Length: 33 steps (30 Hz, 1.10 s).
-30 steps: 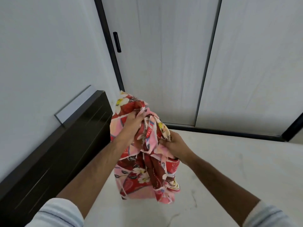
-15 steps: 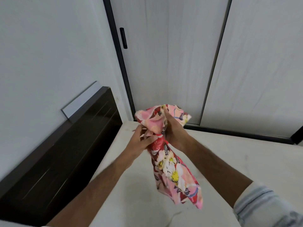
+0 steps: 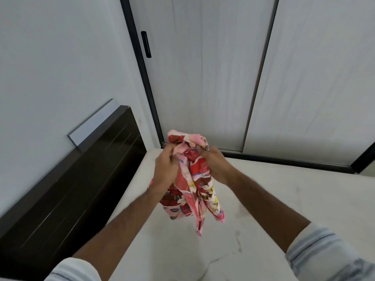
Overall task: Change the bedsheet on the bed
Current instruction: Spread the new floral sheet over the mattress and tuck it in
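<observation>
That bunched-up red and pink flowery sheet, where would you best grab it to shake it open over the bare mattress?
Probably the loose pink hem of the red and pink floral sheet, taken from below. It dangles free beneath the left hand and right hand, which grip the wadded top above the white mattress; an edge unfolds more easily than a wad.

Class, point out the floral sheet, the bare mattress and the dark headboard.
sheet (image 3: 199, 175): head view, bunched red fold between the hands.
mattress (image 3: 274, 199): head view, bare top surface.
headboard (image 3: 81, 179): head view, front panel.

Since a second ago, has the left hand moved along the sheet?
Yes. The left hand has dropped from the sheet's top bunch to level with the right hand.
</observation>
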### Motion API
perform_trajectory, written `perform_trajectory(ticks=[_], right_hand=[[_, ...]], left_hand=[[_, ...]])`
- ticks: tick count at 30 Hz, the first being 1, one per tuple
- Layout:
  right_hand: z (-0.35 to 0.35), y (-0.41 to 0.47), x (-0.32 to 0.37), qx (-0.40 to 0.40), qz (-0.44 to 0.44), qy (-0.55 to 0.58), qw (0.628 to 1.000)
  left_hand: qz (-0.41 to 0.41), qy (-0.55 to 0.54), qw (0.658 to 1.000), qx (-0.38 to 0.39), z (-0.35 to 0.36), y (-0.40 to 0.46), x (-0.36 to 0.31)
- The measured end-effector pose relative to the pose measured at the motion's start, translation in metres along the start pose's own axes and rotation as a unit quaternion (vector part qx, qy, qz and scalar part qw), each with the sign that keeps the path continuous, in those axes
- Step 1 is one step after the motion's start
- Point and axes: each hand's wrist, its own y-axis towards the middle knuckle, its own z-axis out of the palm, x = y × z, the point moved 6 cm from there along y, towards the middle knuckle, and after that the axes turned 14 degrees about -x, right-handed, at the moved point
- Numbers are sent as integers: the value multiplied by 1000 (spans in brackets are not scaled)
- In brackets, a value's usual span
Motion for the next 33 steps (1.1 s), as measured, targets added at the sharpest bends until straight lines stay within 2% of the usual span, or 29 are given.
perform_trajectory(ticks=[3,5,8,11,12,13,15,16,17,18,20,22,24,27,31,33], right_hand=[[-20,19,15,-17,7,8,1000],[-36,29,32,-40,-25,-8,999],[-64,43,65,-85,-73,-34,993],[-117,64,95,-174,-115,-72,975],[-141,71,103,-233,-141,-146,951],[-166,76,106,-289,-152,-268,906],[-201,77,99,-369,-128,-491,779],[-202,83,88,-360,-128,-526,760],[-189,85,79,-307,-148,-519,784],[-166,87,67,-218,-173,-486,828],[-109,77,55,-60,-226,-422,876],[-55,63,64,25,-282,-354,891],[-11,53,81,105,-296,-315,896],[25,45,97,182,-306,-338,871],[18,58,107,146,-346,-524,765],[10,58,119,143,-340,-537,759]], left_hand=[[-156,-106,980,-69,-28,25,11],[-209,-151,961,-98,-50,40,11],[-191,-127,967,-113,-82,64,-1],[-101,-82,981,-147,-117,92,-31],[-69,-67,983,-157,-125,100,-41],[-44,-49,984,-163,-129,104,-48],[-19,-21,987,-158,-126,110,-56],[-10,-15,989,-145,-119,110,-60],[2,-13,992,-127,-110,109,-66],[18,-16,994,-109,-98,106,-74],[52,-20,996,-63,-70,96,-94],[89,-19,996,16,-36,81,-114],[120,-13,988,97,-9,65,-125],[162,-26,976,142,1,54,-136],[185,17,973,140,-28,62,-141],[196,67,969,136,-44,67,-137]])
